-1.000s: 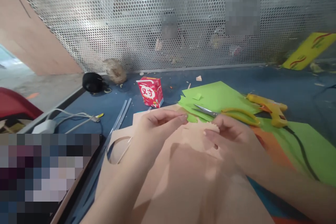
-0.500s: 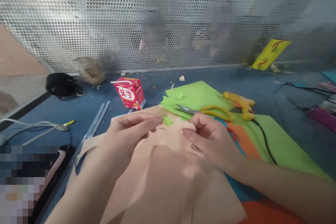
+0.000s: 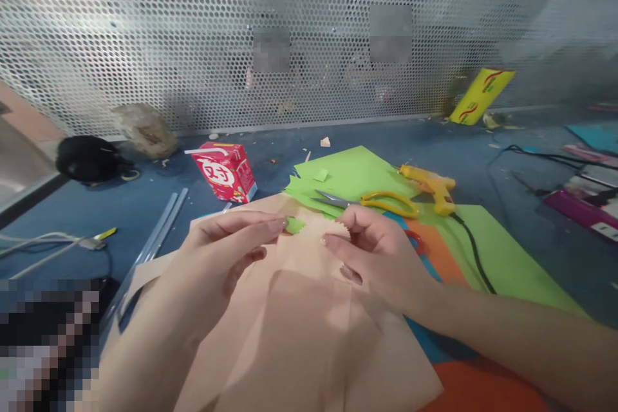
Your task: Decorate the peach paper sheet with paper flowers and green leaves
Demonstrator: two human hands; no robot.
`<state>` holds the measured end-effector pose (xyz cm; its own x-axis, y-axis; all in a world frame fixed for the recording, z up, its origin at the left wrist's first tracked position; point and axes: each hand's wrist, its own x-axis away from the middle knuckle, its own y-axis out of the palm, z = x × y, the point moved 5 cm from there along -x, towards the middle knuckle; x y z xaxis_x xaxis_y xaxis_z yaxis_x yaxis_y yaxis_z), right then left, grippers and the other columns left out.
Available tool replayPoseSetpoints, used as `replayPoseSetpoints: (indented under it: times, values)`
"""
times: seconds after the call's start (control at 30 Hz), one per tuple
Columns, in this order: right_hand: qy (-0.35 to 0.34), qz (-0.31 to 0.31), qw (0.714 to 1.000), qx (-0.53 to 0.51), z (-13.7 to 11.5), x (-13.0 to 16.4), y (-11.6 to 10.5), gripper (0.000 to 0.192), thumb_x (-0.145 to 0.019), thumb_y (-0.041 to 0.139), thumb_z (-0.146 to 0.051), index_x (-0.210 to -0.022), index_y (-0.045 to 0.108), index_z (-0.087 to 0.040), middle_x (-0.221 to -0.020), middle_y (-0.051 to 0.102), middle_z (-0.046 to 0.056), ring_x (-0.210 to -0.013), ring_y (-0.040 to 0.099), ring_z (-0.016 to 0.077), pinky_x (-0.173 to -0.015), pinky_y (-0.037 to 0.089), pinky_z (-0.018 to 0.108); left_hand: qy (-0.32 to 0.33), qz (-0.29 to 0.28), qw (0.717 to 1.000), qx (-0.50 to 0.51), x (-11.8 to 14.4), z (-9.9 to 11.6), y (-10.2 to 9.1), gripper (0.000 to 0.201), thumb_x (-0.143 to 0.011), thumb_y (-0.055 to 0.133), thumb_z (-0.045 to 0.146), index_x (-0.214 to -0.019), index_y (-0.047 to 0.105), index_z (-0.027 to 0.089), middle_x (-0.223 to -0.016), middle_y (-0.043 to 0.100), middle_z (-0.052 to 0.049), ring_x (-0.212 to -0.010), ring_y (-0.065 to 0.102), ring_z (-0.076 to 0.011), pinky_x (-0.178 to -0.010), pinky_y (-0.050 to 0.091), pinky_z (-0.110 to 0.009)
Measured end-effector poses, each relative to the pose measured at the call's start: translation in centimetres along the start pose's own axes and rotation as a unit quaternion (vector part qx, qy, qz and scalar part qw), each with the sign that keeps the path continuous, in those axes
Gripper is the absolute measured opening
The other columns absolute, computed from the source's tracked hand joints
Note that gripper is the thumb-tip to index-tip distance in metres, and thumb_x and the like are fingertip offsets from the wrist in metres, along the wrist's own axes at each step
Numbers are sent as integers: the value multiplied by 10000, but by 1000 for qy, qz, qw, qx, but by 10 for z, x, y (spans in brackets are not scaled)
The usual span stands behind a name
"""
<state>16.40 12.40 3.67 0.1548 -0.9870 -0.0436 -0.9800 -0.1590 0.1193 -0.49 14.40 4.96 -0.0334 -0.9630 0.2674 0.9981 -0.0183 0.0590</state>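
Between the thumb and fingers of my left hand (image 3: 241,241) is a small green paper piece (image 3: 294,226). My right hand (image 3: 374,244) pinches a cream paper cutout (image 3: 321,230) with a zigzag edge. The green piece meets or overlaps the cutout's left side; whether the two are joined, I cannot tell. Both hands are over a large peach paper sheet (image 3: 299,335) with creases. Just behind my right hand, yellow-handled scissors (image 3: 391,201) lie on green paper (image 3: 357,164) with a ragged left edge.
A yellow glue gun (image 3: 432,187) with a black cord lies at the right on coloured sheets. Clear glue sticks (image 3: 161,225), a red drink carton (image 3: 224,172) and a white cable (image 3: 62,241) are at the left. A perforated metal panel (image 3: 203,32) stands behind the blue tabletop (image 3: 275,174).
The view has shifted slightly, so the background sits differently. Both hands keep their pinches, and the green piece stays at the cutout's left side.
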Motion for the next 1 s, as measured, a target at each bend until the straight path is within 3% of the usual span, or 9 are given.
replayPoseSetpoints:
  times: [0.2,0.43,1.0]
  values:
    - [-12,-3,1000,7,0,-1,-1,295,-778,625,-268,-624,384,-198,-529,355,-103,-403,317,28,-389,266,193,-9,-5,999,32,0,-3,1,105,-555,775,272,-628,721,218,-682,697,2,-678,601,-135,-639,450,-249]
    - [-28,-2,1000,6,0,-1,-1,297,-779,631,-260,-622,389,-190,-538,359,-100,-432,323,27,-398,278,180,-23,-10,999,25,0,-4,1,245,-489,808,333,-657,714,182,-714,679,-29,-681,586,-150,-629,443,-265]
    - [-13,-6,1000,5,1,0,0,290,-785,627,-255,-627,392,-189,-539,363,-100,-430,334,23,-400,280,174,-20,-42,998,51,-2,-7,3,179,-559,779,304,-678,689,205,-629,627,14,-620,580,-113,-599,490,-223]
